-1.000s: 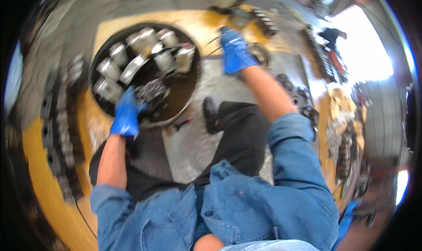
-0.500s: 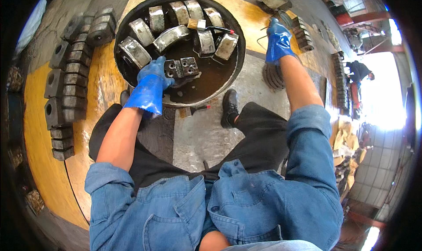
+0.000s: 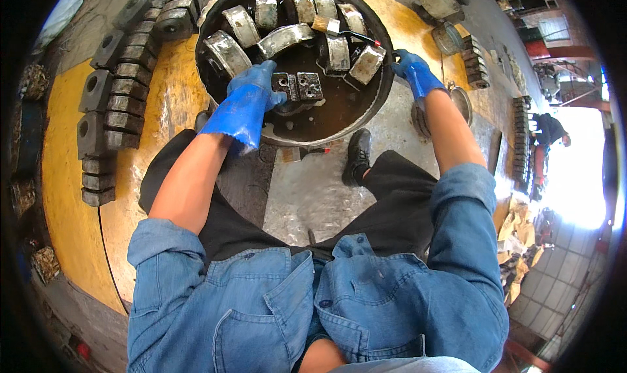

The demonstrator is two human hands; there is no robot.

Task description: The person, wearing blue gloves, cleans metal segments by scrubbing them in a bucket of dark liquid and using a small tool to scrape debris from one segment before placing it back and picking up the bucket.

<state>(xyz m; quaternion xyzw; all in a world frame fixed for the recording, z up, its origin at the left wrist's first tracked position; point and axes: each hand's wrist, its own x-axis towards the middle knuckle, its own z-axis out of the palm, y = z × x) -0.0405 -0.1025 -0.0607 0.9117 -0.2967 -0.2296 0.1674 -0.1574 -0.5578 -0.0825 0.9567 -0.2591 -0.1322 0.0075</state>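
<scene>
My left hand (image 3: 251, 85), in a blue rubber glove, grips the left end of a dark, wet metal block (image 3: 305, 85) with bolt holes. The block is held low inside a round black tub (image 3: 307, 140) of brown liquid. Several curved metal pieces (image 3: 285, 40) lie along the tub's far side. Across them rests a brush (image 3: 326, 25) with a red-tipped black handle. At the tub's right rim is my right hand (image 3: 415, 72), gloved in blue too. Its fingers are curled together, and what they hold, if anything, is hidden.
Rows of dark metal blocks (image 3: 124, 105) stand on the yellow boards to the left. Another brush (image 3: 290, 154) lies by the tub's near edge. To the right are a round can (image 3: 448, 38) and a stack of metal pieces (image 3: 475, 63). A person (image 3: 547, 130) is far right.
My right hand has come in from the right, away from a thin wire loop, to the tub's rim. My left hand stays at the metal block. The whole view has shifted slightly.
</scene>
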